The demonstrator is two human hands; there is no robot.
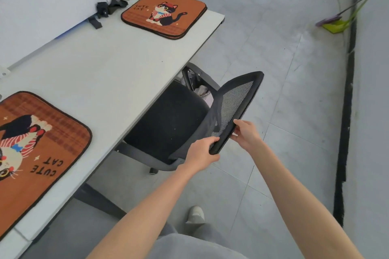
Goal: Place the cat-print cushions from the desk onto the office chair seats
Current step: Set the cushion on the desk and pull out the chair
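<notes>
The long pale-grey rectangular desk runs diagonally from the near left to the far right of the view, its free edge facing the person. Tucked partly under that edge stands the black office chair with a padded fabric seat and a curved mesh backrest; the front of the seat is hidden beneath the desktop, so a cushion could not yet be laid flat on it. The backrest's top rail slants from the near left up to the far right, roughly parallel to the desk edge. Two square, flat, orange-brown cat-print cushions remain on the desk: the near cushion at the lower left, partly cut off by the frame, and the far cushion by the far end, which appears to be a stack of two, though this cannot be settled. Both hands hold the rail's near end: the left hand is curled over its corner, and the right hand pinches the rim just beyond, fingers wrapped behind the mesh. The governing relation is that the near cushion lies to the left of the grip, across the desk edge, on the side of the left hand, which is therefore the nearer; the chair probably must first be drawn outward, away from the desk.
</notes>
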